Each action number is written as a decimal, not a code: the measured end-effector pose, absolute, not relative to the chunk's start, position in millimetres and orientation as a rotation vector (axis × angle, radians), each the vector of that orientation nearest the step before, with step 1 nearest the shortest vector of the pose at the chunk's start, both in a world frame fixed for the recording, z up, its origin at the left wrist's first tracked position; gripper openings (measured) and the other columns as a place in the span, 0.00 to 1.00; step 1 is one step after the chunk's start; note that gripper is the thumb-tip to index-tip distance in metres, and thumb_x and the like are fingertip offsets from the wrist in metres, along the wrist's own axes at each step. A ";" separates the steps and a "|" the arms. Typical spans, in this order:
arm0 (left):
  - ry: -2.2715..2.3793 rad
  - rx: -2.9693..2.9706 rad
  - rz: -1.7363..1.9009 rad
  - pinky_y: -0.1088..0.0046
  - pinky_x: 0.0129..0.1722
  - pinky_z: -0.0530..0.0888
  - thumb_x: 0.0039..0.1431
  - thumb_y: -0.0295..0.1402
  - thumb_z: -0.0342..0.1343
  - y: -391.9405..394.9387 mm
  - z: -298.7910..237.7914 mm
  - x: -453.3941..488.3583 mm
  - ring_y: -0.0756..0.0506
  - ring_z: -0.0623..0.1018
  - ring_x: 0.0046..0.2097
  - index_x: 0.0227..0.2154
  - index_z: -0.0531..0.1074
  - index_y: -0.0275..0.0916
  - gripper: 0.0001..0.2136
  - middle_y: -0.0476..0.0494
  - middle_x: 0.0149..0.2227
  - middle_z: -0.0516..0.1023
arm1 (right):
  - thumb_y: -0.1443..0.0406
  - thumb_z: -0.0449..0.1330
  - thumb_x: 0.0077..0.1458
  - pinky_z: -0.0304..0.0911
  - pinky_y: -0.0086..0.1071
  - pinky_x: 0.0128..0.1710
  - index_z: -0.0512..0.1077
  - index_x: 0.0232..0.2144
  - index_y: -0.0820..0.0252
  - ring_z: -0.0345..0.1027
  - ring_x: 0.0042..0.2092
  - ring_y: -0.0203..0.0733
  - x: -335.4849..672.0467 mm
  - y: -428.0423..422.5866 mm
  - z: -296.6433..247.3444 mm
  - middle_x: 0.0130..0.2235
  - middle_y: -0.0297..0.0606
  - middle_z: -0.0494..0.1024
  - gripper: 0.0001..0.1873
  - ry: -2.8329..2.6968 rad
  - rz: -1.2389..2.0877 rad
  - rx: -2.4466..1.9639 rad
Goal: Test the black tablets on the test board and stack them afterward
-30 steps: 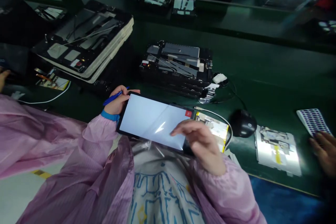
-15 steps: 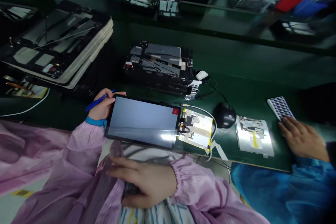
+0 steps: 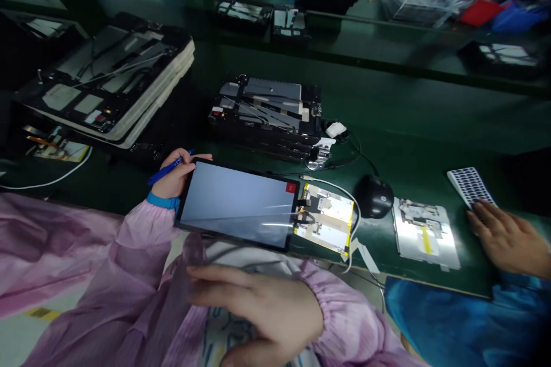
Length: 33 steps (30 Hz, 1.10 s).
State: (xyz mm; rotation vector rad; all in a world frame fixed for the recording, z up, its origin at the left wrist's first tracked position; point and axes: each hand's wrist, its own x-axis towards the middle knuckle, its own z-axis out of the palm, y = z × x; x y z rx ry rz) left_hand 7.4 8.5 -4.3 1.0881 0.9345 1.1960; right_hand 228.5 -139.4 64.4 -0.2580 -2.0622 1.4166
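Hands: Your left hand is curled around a blue pen, with its fingertips at the left edge of the tablet. Your right hand is open and holds nothing you can see, its fingers spread over your pink gown just below the tablet.

Left: On the green table, a stack of open tablet housings shows its black frames and silver inner panels. A small printed card lies in front of it, and a white cable curves along the table.

Centre: Your tablet lies straight ahead, its screen blank grey-blue with a red square at the top right. Beyond it sits a second stack of open housings.

Right: Touching the tablet's right edge is a yellow-edged circuit panel, with a white cable looping past it. Next come a black computer mouse and a silver panel. A co-worker's hand in a blue sleeve rests beside a dotted blue-and-white sheet, fingertips touching it.
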 end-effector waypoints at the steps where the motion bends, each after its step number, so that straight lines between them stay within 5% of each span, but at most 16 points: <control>1: 0.933 1.090 1.191 0.59 0.41 0.71 0.45 0.28 0.61 8.6 -4.5 7.2 0.38 0.80 0.40 0.24 0.62 0.40 0.11 0.39 0.36 0.82 | 0.57 0.54 0.60 0.56 0.33 0.60 0.57 0.57 0.71 0.53 0.63 0.42 233.5 -137.5 66.0 0.59 0.58 0.61 0.29 -2.033 1.415 -0.274; 6: 0.918 1.067 1.201 0.60 0.40 0.71 0.44 0.28 0.62 8.2 -5.7 6.1 0.38 0.80 0.40 0.23 0.62 0.40 0.11 0.38 0.35 0.82 | 0.57 0.56 0.58 0.67 0.39 0.49 0.62 0.54 0.60 0.67 0.50 0.45 256.4 -137.3 57.2 0.48 0.49 0.71 0.23 -1.766 1.335 -0.500; 11: 0.917 1.030 1.185 0.59 0.41 0.71 0.43 0.28 0.63 7.2 -6.7 5.1 0.36 0.79 0.41 0.24 0.61 0.39 0.13 0.36 0.37 0.82 | 0.60 0.49 0.62 0.67 0.39 0.39 0.66 0.44 0.53 0.68 0.40 0.43 255.8 -141.6 35.3 0.36 0.39 0.70 0.11 -1.367 1.092 -0.923; 14: 0.920 1.035 1.187 0.59 0.41 0.72 0.43 0.29 0.64 7.5 -6.8 5.2 0.37 0.80 0.40 0.23 0.61 0.39 0.13 0.37 0.36 0.82 | 0.63 0.54 0.58 0.64 0.47 0.48 0.66 0.47 0.56 0.65 0.48 0.48 242.7 -135.3 27.6 0.44 0.45 0.71 0.14 -1.780 0.920 -1.070; 19: 0.951 0.999 1.209 0.61 0.40 0.74 0.51 0.36 0.62 8.8 -9.9 6.6 0.39 0.80 0.40 0.24 0.62 0.40 0.12 0.40 0.34 0.83 | 0.63 0.56 0.57 0.42 0.61 0.60 0.62 0.56 0.58 0.43 0.65 0.59 217.7 -113.4 17.4 0.62 0.49 0.58 0.24 -2.349 0.492 -1.243; 23: 0.957 0.979 1.217 0.62 0.37 0.75 0.52 0.42 0.61 9.5 -12.6 6.5 0.39 0.81 0.38 0.25 0.62 0.41 0.14 0.40 0.34 0.83 | 0.65 0.55 0.58 0.44 0.60 0.59 0.63 0.56 0.58 0.46 0.63 0.59 210.1 -102.3 11.8 0.62 0.47 0.59 0.22 -2.411 0.366 -1.339; 29: 0.979 0.964 1.175 0.65 0.35 0.75 0.52 0.42 0.61 9.6 -11.8 5.5 0.40 0.81 0.37 0.26 0.61 0.41 0.15 0.39 0.35 0.83 | 0.73 0.53 0.57 0.62 0.44 0.43 0.71 0.36 0.62 0.62 0.44 0.48 234.1 -117.4 13.3 0.44 0.45 0.73 0.08 -2.427 0.387 -1.282; 33: 0.979 0.939 1.179 0.66 0.36 0.75 0.53 0.41 0.60 9.5 -9.7 6.2 0.41 0.81 0.37 0.26 0.61 0.41 0.14 0.40 0.35 0.83 | 0.74 0.52 0.56 0.63 0.40 0.41 0.68 0.38 0.62 0.62 0.41 0.45 262.2 -132.1 13.2 0.39 0.43 0.71 0.09 -2.226 0.494 -1.155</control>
